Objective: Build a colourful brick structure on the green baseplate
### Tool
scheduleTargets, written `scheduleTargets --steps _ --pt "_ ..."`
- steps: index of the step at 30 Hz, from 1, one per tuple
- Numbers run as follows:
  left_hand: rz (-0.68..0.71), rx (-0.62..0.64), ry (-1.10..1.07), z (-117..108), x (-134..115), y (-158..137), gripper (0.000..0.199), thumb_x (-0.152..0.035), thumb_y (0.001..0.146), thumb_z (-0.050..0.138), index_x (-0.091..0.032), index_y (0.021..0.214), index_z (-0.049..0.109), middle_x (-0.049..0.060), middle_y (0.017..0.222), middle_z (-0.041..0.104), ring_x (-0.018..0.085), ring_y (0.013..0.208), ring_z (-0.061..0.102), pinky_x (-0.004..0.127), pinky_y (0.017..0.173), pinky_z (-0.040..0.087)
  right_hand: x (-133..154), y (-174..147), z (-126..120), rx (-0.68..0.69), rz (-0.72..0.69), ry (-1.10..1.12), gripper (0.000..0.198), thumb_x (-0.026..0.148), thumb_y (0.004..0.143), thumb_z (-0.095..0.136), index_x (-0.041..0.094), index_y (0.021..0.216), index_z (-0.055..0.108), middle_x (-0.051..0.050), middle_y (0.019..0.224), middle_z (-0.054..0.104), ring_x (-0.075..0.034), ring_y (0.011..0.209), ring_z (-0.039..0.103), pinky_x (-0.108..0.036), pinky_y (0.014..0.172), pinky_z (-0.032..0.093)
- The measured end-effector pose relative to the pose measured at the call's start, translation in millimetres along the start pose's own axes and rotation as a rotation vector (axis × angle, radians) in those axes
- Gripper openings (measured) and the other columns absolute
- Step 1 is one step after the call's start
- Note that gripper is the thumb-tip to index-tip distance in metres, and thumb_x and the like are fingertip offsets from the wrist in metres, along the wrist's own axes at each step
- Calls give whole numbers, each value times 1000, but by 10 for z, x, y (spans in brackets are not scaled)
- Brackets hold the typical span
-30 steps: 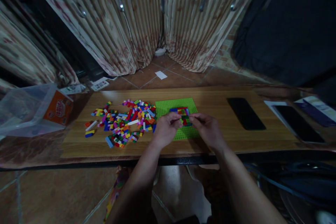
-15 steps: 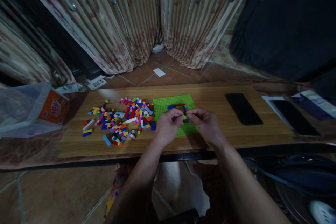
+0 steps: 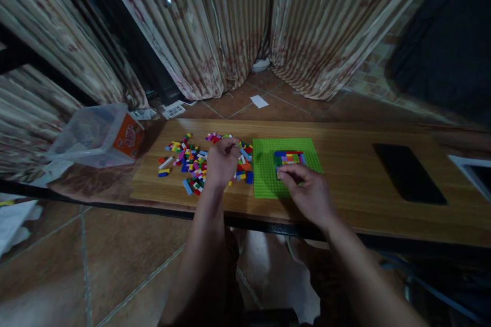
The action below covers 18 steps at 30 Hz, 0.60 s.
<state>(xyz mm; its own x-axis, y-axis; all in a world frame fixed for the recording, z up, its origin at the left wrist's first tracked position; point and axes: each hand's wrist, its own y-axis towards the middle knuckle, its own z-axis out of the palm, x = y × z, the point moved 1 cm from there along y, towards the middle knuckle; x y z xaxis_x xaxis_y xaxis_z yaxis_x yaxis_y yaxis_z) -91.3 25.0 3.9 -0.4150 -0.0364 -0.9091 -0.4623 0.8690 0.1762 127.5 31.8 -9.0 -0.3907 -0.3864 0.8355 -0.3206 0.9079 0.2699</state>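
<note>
My left hand (image 3: 222,162) hovers over the pile of coloured toy bricks (image 3: 195,161), its fingers curled in; whatever they may hold is hidden. On the green baseplate (image 3: 264,163) stands a small rectangle of toy bricks (image 3: 290,158), with blue and red along its far side and mixed colours within. My right hand (image 3: 309,189) is at the near left corner of that rectangle. Its thumb and forefinger are pinched together there, and what lies between them is too small to make out. The hand covers the near side of the build.
A clear plastic box (image 3: 95,135) with an orange label stands at the left end of the wooden table (image 3: 345,135). A black phone-like slab (image 3: 408,173) lies to the right, with a white-edged item (image 3: 466,168) beyond it. Striped curtains (image 3: 326,25) hang behind.
My left hand has left the baseplate and moved left over the loose bricks. My right hand stays at the build, which is now less covered. The view has turned leftward.
</note>
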Motion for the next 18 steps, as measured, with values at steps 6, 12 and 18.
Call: scheduleTargets --steps 6,12,18 --pt "-38 -56 119 -215 109 27 18 -23 79 53 -15 78 69 0 65 64 12 62 58 21 59 44 221 -75 464 207 -195 -99 20 21 91 51 23 92 71 -3 87 69 -17 82 64 -30 74 48" --pt "-58 50 273 -318 118 -36 19 -14 76 53 -16 80 72 1 74 71 15 70 64 23 65 46 336 -70 869 240 -363 -272 21 20 90 53 23 95 73 -7 96 65 -23 92 56 -36 82 47" --pt "-114 188 434 -430 136 -74 29 -8 73 52 -17 88 76 4 81 74 18 77 66 27 75 50 351 -12 1037 205 -375 -460 18 21 89 56 24 88 74 -8 98 61 -24 92 51 -38 81 44"
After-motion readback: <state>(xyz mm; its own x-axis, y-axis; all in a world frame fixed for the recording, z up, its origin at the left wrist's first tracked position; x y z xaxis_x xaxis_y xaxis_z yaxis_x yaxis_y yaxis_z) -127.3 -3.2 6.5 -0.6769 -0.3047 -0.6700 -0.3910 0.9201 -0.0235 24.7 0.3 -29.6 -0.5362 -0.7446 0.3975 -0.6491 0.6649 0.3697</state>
